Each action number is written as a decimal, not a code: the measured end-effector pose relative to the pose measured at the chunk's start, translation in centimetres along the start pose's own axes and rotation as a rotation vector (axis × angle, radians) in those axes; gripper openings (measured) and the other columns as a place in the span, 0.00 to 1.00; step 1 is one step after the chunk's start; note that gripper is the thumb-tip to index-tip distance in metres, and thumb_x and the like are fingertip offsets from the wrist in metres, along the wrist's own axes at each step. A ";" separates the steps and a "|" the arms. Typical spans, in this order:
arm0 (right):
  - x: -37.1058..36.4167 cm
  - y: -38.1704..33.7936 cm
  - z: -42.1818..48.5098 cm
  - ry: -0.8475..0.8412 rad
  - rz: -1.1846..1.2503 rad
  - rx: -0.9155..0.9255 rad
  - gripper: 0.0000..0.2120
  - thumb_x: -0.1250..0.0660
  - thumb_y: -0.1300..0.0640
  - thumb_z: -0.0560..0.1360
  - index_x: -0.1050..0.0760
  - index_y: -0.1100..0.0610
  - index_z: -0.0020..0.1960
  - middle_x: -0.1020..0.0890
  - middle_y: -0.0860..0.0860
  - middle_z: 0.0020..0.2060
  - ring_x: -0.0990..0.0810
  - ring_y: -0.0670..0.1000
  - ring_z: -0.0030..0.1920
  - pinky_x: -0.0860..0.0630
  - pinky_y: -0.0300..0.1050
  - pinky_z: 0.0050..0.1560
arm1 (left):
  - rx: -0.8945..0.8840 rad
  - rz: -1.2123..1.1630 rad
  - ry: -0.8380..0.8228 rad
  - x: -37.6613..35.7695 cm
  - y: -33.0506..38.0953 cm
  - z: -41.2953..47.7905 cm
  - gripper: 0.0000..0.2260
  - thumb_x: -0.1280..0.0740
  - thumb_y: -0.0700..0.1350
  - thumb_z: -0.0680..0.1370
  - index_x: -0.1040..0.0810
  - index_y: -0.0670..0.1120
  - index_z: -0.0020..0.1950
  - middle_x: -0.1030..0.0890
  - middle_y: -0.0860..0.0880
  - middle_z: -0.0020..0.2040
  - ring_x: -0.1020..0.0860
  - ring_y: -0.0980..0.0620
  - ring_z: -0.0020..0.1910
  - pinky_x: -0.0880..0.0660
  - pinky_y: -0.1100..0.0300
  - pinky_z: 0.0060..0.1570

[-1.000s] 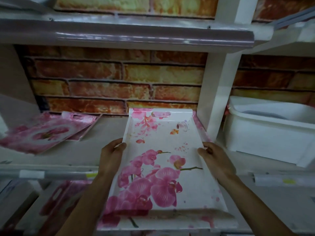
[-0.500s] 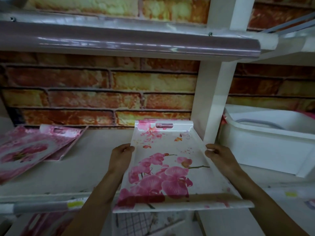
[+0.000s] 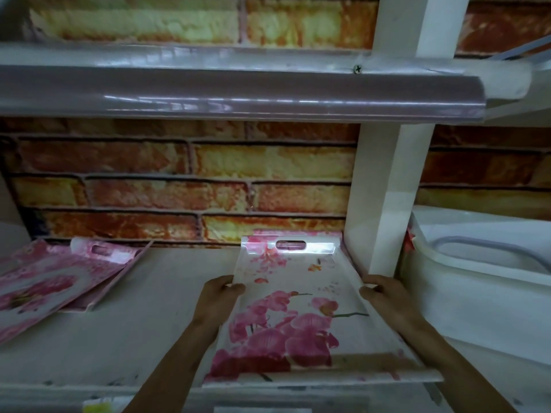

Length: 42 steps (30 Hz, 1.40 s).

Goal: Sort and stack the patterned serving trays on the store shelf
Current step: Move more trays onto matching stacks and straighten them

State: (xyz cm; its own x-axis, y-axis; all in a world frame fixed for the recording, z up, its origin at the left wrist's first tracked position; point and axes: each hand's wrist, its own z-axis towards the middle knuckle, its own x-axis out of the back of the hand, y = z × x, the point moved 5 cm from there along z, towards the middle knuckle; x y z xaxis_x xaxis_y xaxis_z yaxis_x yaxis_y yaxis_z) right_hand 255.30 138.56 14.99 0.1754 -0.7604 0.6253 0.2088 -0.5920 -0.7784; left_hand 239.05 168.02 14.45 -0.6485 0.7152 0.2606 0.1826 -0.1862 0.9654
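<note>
A white tray printed with pink orchids [image 3: 301,305] lies lengthwise on the grey shelf [image 3: 143,317], its far handle slot close to the brick back wall and its near end sticking out over the shelf edge. My left hand [image 3: 219,296] grips its left rim and my right hand [image 3: 384,295] grips its right rim. A pink edge of another tray [image 3: 298,233] shows beneath its far end. At the left, a loose pile of pink floral trays [image 3: 56,281] lies askew on the same shelf.
A white upright post [image 3: 387,198] stands just right of the held tray. Beyond it sits a white plastic tub [image 3: 477,287]. An upper shelf with a glossy front rail [image 3: 238,90] overhangs. The brick-pattern wall [image 3: 179,180] closes the back.
Both hands have pushed the orchid tray deeper onto the shelf, toward the brick wall. My view has risen and moved closer to the shelf.
</note>
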 end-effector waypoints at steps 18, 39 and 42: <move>-0.2 0.7 2.0 -0.168 -0.066 0.124 0.17 0.39 0.65 0.75 0.23 0.52 0.61 0.20 0.44 0.43 0.21 0.44 0.44 0.25 0.38 0.41 | -0.006 0.106 0.020 -2.8 -1.1 3.8 0.08 0.32 0.39 0.76 0.18 0.53 0.47 0.18 0.49 0.46 0.20 0.48 0.47 0.27 0.58 0.50; -1.3 2.3 2.8 -0.088 -0.335 0.174 0.24 0.40 0.54 0.79 0.37 0.52 0.75 0.23 0.56 0.59 0.22 0.53 0.57 0.24 0.44 0.59 | 0.027 0.279 0.096 -4.0 -2.9 6.5 0.19 0.33 0.52 0.77 0.23 0.49 0.67 0.20 0.46 0.63 0.23 0.43 0.62 0.29 0.52 0.64; -1.7 2.3 2.5 -0.031 -0.327 0.179 0.24 0.41 0.53 0.80 0.38 0.51 0.75 0.27 0.55 0.63 0.23 0.53 0.60 0.26 0.42 0.60 | 0.039 0.241 0.103 -4.1 -3.1 6.7 0.19 0.32 0.52 0.77 0.23 0.48 0.67 0.19 0.45 0.61 0.23 0.43 0.62 0.30 0.53 0.63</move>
State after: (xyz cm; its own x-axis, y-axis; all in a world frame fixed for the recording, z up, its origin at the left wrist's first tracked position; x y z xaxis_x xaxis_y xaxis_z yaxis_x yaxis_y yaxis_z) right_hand 257.89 139.14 12.25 0.0999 -0.5285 0.8430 0.4234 -0.7442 -0.5167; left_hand 246.09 170.18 10.34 -0.6540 0.5808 0.4848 0.3682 -0.3154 0.8746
